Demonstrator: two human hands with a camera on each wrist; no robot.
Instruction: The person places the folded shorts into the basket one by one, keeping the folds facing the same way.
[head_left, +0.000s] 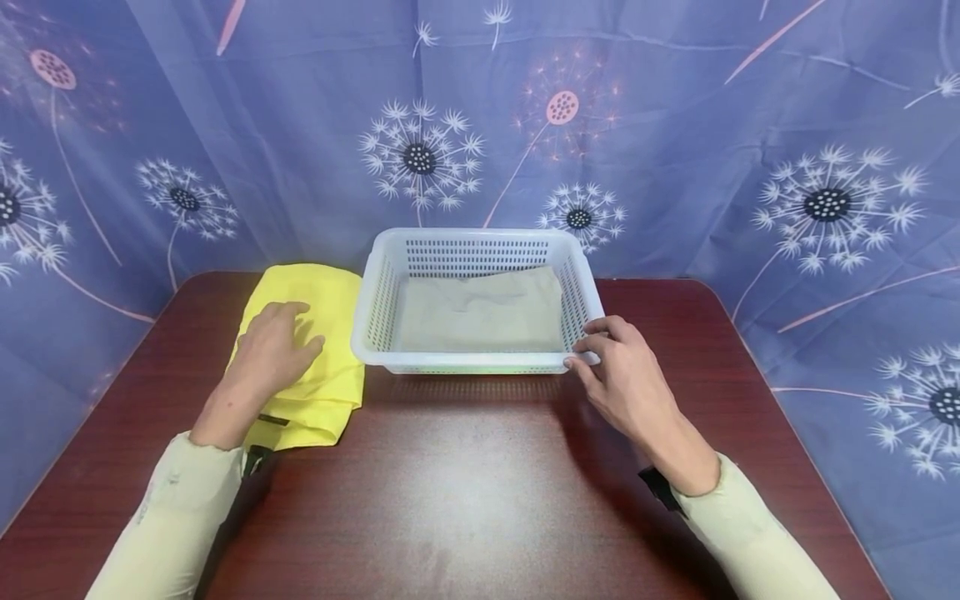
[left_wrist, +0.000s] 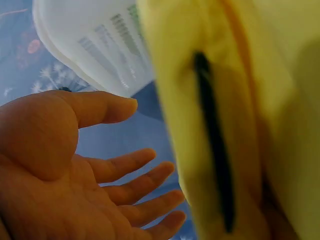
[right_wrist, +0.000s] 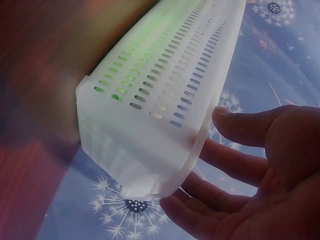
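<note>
A folded yellow cloth garment [head_left: 330, 333] with a dark strip [left_wrist: 216, 145] lies left of the basket. My left hand [head_left: 270, 350] hovers over it with fingers spread; in the left wrist view the palm [left_wrist: 45, 165] faces the cloth and holds nothing. The white plastic basket [head_left: 480, 359] has slotted walls. At its front right corner my right hand [head_left: 630, 375] holds the rim, thumb [right_wrist: 240, 125] to the front and fingers curled around the corner. Inside the basket lies a folded beige-grey cloth [head_left: 480, 312]; something green [right_wrist: 125, 65] shows through the lower slots.
The dark red-brown table [head_left: 465, 483] carries the basket and the yellow garment near its far edge. Behind and along both sides hangs a blue curtain [head_left: 300, 125] with dandelion prints. A dark band [head_left: 662, 490] circles the right wrist.
</note>
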